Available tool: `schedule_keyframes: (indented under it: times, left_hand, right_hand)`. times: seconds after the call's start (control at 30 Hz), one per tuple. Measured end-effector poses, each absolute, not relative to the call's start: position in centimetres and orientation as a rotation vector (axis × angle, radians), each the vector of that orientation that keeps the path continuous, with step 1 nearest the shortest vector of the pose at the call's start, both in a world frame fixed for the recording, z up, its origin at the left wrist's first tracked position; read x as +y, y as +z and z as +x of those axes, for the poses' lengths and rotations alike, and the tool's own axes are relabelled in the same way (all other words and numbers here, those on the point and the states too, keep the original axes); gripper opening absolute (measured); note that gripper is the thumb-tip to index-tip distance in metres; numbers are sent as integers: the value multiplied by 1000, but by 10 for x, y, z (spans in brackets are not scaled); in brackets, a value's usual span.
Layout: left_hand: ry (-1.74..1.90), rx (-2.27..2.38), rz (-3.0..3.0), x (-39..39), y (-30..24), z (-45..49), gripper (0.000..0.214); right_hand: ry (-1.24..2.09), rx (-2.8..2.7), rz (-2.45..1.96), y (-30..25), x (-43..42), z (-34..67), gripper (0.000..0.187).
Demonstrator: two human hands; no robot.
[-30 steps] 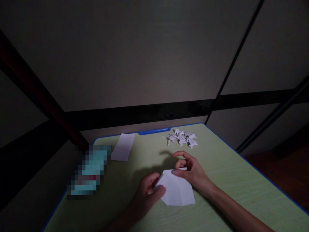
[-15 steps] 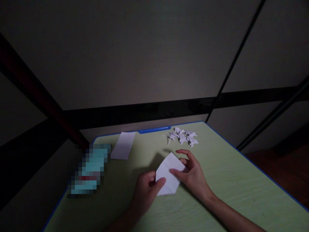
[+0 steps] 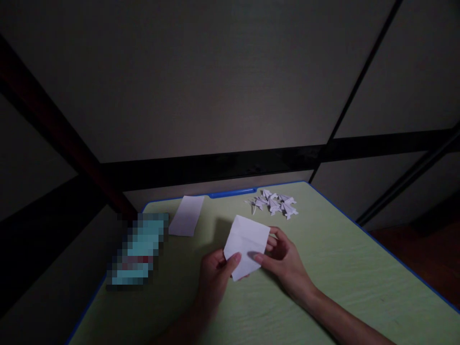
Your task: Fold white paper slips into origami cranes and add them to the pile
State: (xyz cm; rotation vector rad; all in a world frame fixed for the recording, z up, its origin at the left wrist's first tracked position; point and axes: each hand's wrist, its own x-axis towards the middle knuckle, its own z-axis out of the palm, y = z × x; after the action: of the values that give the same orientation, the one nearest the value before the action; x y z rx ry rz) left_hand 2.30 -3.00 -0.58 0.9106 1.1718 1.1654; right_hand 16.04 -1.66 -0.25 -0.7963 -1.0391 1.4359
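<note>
A piece of white paper [image 3: 247, 239] with faint crease lines is held up above the light green table. My left hand [image 3: 217, 270] pinches its lower left edge, thumb on the front face and fingers behind. On the right side my right hand [image 3: 282, 254] grips the sheet, its thumb pressed on the front and its fingers curled behind the edge. The parts of the fingers behind the paper are hidden.
Several folded white paper figures [image 3: 276, 203] lie in a group at the far right of the table [image 3: 341, 268], beside thin white strips [image 3: 254, 209]. A white paper sheet [image 3: 187, 215] and a pixelated turquoise object [image 3: 143, 249] lie at left. Cabinet panels [image 3: 223, 96] rise behind.
The paper has turned in my hands, and its top corner now points further left. My right hand's index finger, raised off the paper before, now lies against its right edge.
</note>
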Motion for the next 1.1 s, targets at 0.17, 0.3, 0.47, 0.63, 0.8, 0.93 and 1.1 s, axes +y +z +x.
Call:
schedule_keyframes:
  times: [0.17,0.3,0.47,0.63,0.8,0.93,1.1]
  left_hand:
    - [1143,1162,960,-32,-6,23,27]
    - [1135,1178,991,-28,-5,21,23]
    - [1234,1286,1139,-21,-10,15,12]
    - [1319,1346,1435,-25,-14,16,9]
    - [1266,1239,1578,-29,-11,18,15]
    - [1300,1214,1634,-28,-11,19,23]
    - [1198,1148,1462,-28,-13,21,13]
  right_hand:
    - [1469,-1177,-1002,-8,-21,155,26]
    - [1488,-1232,-1068,-9,-19,159,27]
    - [1562,-1293,-1108,-8,-20,159,32]
    - [1525,-1240,-1154,-11,-21,155,34]
    - [1550,-1154,-1110,-20,-18,156,33]
    - [1555,-1112,-1088,-25,-19,156,33]
    - [1547,-1047,-1048,-25,-20,156,32]
